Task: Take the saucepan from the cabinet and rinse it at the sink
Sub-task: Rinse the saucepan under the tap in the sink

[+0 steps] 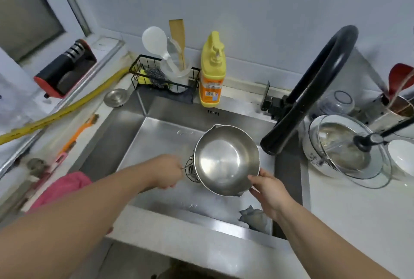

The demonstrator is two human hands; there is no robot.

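Note:
A small stainless-steel saucepan point(225, 160) with a pour spout hangs over the steel sink point(156, 131), tilted with its empty inside facing me. My left hand point(167, 171) grips its thin wire handle on the left side. My right hand point(267, 189) holds the pan's near right rim, thumb on the edge. The black arched faucet point(302, 99) ends just right of the pan; no water is seen running.
A yellow detergent bottle point(211, 72) and a wire rack point(161, 77) with utensils stand behind the sink. A glass lid over a bowl point(349, 151) lies on the right counter. A pink cloth point(62, 189) lies at left; a grey rag point(253, 217) sits in the sink's near corner.

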